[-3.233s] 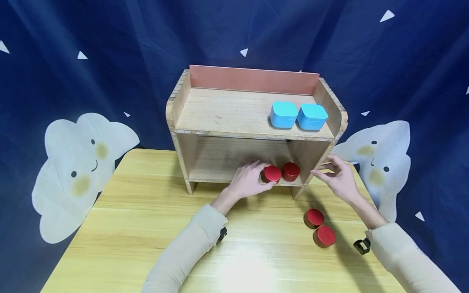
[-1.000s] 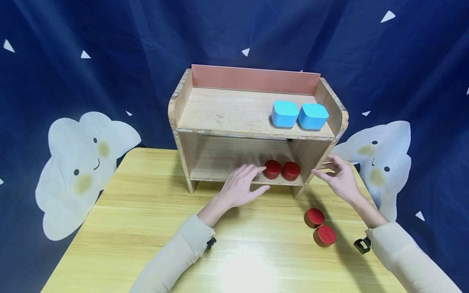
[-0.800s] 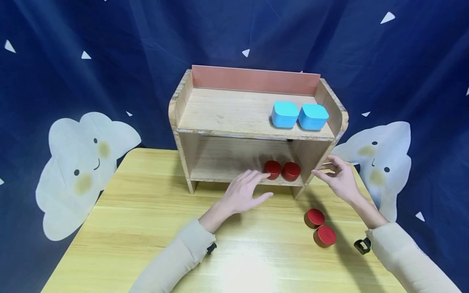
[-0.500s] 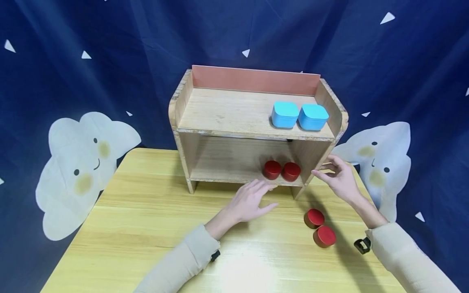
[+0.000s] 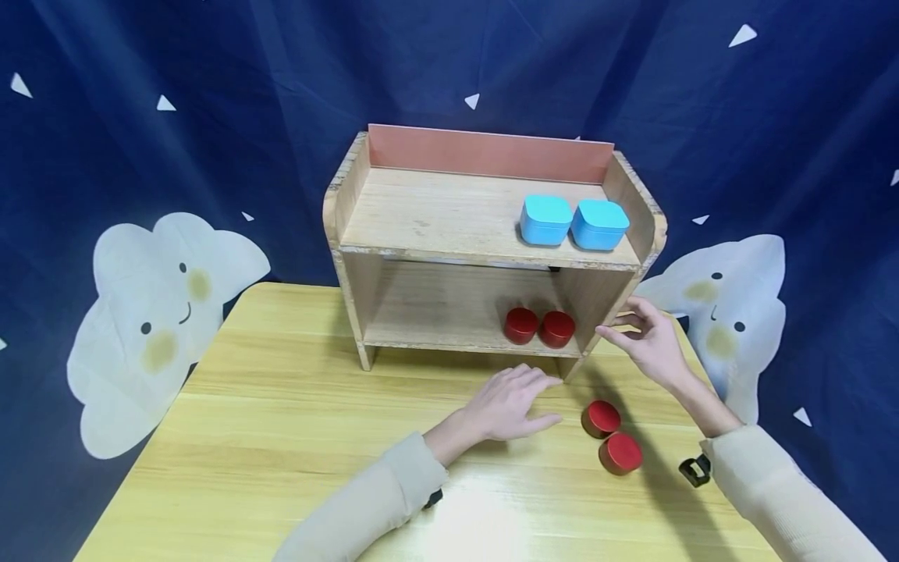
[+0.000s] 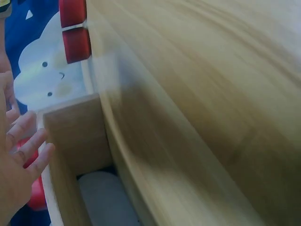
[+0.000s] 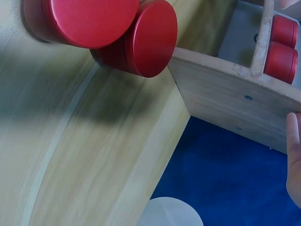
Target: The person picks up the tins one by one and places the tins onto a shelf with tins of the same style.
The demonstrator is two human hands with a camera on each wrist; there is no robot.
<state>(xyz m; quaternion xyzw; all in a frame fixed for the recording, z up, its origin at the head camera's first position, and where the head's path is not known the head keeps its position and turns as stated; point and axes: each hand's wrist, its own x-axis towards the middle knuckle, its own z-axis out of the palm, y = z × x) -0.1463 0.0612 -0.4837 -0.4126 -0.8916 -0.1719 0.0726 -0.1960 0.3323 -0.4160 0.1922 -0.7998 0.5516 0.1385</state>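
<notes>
From my left wrist view the worktop [image 6: 197,94] smears into blur, one red tin [image 6: 73,10] is cut by the top edge, and my right hand [image 7: 294,160] barely enters its frame.
</notes>
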